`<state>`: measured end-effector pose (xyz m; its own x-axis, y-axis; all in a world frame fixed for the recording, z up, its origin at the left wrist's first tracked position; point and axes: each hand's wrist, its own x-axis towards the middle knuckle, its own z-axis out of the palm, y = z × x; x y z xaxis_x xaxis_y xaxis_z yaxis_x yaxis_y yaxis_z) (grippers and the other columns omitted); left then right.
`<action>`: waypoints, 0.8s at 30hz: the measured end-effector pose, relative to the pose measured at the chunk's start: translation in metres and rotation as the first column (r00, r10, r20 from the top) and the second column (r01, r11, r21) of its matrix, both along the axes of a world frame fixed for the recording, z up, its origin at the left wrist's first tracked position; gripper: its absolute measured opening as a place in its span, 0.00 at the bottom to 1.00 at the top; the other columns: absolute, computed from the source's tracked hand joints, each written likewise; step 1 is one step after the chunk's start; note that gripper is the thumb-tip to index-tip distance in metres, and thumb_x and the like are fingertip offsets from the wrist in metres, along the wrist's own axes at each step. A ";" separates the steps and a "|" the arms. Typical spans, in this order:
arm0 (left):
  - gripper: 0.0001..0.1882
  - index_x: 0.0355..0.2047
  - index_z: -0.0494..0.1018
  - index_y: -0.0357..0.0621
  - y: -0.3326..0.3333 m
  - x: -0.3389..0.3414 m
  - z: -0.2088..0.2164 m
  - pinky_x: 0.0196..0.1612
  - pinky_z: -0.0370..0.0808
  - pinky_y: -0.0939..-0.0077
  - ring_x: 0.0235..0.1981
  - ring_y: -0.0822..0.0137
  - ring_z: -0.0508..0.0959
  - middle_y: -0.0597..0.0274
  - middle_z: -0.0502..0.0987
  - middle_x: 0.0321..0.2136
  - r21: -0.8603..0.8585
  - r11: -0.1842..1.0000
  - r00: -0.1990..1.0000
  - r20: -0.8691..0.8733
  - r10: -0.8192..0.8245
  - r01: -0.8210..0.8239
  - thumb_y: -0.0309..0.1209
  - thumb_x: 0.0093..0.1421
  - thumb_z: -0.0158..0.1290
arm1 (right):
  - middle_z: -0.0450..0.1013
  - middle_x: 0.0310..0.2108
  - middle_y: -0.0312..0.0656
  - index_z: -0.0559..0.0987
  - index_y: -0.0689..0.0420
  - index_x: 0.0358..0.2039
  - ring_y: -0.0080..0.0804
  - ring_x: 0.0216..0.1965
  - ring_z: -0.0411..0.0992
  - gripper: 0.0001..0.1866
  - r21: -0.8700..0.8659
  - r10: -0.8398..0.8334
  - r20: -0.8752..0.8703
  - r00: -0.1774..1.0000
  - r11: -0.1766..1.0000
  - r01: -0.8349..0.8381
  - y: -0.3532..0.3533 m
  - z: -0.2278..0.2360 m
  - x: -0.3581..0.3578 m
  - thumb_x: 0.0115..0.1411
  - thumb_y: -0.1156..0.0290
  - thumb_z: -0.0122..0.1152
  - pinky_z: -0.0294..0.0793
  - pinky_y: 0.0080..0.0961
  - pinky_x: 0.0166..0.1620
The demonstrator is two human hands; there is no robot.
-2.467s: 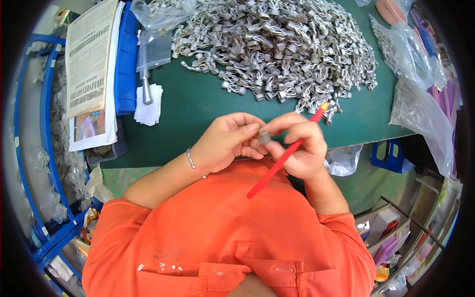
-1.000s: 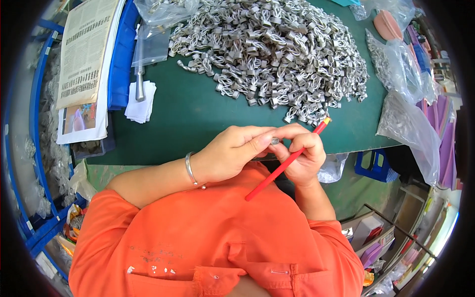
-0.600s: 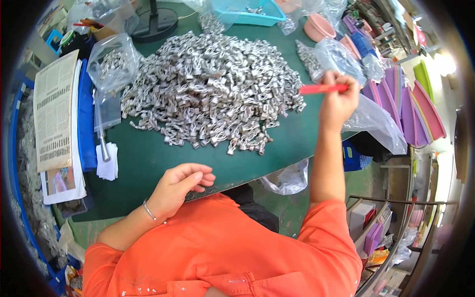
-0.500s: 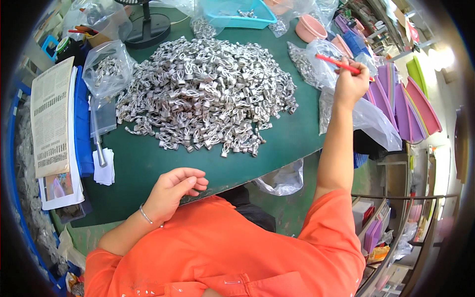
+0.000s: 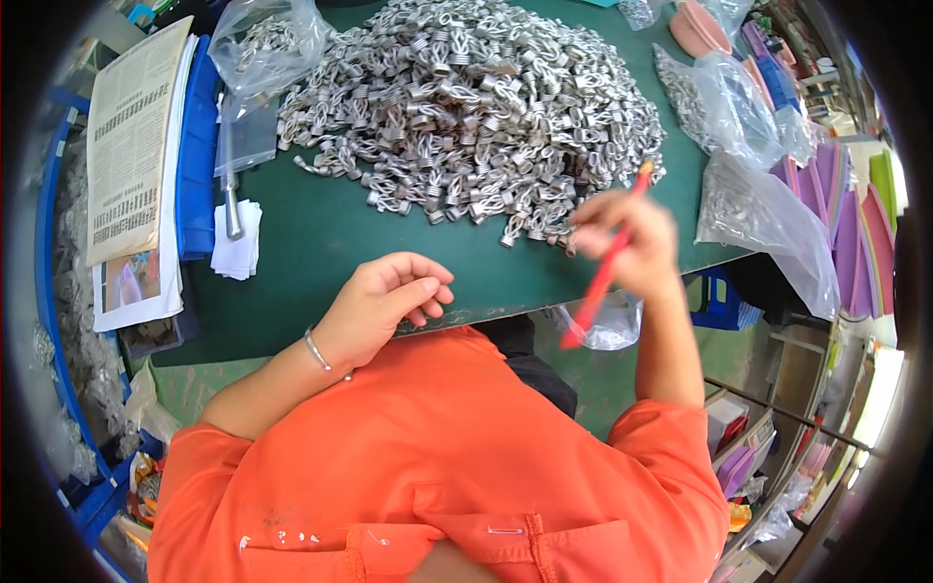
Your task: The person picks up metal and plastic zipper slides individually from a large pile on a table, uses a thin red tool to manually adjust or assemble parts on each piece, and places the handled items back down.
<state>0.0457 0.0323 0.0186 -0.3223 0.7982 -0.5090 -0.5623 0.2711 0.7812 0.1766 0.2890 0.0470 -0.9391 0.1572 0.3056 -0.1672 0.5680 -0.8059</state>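
A large heap of small silver metal pieces with looped ends covers the middle of the table. My right hand, smeared by motion, is at the heap's near right edge. It grips a slim red pen-shaped tool that slants through the fingers, its yellowish tip upward. The fingertips are close to a few pieces at the edge; whether they touch one I cannot tell. My left hand, a bracelet on its wrist, rests at the table's front edge with loosely bent fingers and nothing visible in them.
At left, a newspaper leans by a blue tray, near a metal-ended rod on white paper. Clear bags of pieces flank the heap. A pink bowl stands far right, purple bins beyond the table.
My right hand has swung from the bags at the right down to the heap's near edge, carrying the red tool, now turned steeply. The view has shifted; my left hand keeps its pose.
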 end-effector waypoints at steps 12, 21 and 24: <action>0.07 0.35 0.71 0.37 0.004 -0.002 -0.001 0.32 0.70 0.85 0.28 0.76 0.72 0.62 0.74 0.28 -0.004 1.000 1.000 -0.023 -0.018 0.018 0.27 0.59 0.46 | 0.72 0.28 0.37 0.70 0.56 0.22 0.36 0.31 0.70 0.08 0.640 0.028 -0.069 0.997 0.768 0.023 -0.042 -0.037 -0.022 0.41 0.74 0.60 0.68 0.30 0.32; 0.20 0.43 0.64 0.35 0.006 0.002 -0.005 0.40 0.73 0.81 0.35 0.73 0.73 0.60 0.71 0.33 0.175 0.984 0.997 -0.057 0.046 -0.035 0.18 0.50 0.55 | 0.74 0.30 0.49 0.65 0.60 0.24 0.24 0.25 0.72 0.09 -0.646 -0.243 0.039 0.969 0.734 0.210 -0.089 -0.028 -0.023 0.52 0.84 0.56 0.73 0.18 0.26; 0.17 0.41 0.65 0.32 0.007 0.000 -0.006 0.38 0.74 0.81 0.34 0.73 0.74 0.59 0.72 0.32 0.192 0.981 0.995 -0.085 0.053 -0.036 0.18 0.50 0.55 | 0.73 0.30 0.51 0.63 0.59 0.25 0.23 0.25 0.72 0.09 -0.774 -0.190 0.086 0.978 0.606 0.186 -0.098 -0.037 -0.021 0.54 0.82 0.54 0.73 0.15 0.25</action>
<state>0.0455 0.0396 0.0125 -0.3974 0.8611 -0.3173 -0.4960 0.0894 0.8637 0.1558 0.1911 0.0100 -0.8601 0.5100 -0.0103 -0.1348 -0.2468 -0.9596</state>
